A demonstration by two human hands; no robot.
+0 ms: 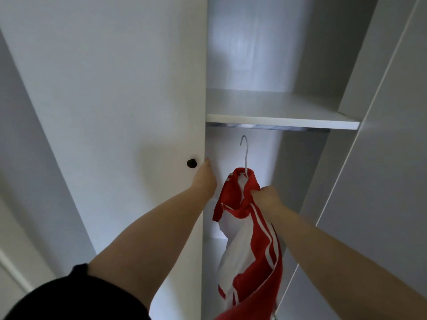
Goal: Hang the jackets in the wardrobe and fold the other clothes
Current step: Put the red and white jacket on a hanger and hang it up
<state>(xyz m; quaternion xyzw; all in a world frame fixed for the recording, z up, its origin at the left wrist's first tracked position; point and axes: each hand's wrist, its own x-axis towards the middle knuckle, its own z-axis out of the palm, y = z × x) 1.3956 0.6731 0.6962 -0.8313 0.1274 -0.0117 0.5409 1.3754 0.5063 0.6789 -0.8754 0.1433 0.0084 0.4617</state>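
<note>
A red and white jacket (248,250) with white stripes hangs on a white hanger, whose hook (245,153) points up inside the open wardrobe, below the shelf (282,121). My right hand (265,196) grips the jacket by its collar near the hanger's neck. My left hand (205,179) holds the edge of the white wardrobe door (115,112), its fingers curled behind the edge, just right of the dark round knob (191,163). The rail under the shelf is barely visible.
The wardrobe's right side panel (369,158) stands close to my right arm. Above the shelf is a bare compartment. A second white door or wall lies at the far left.
</note>
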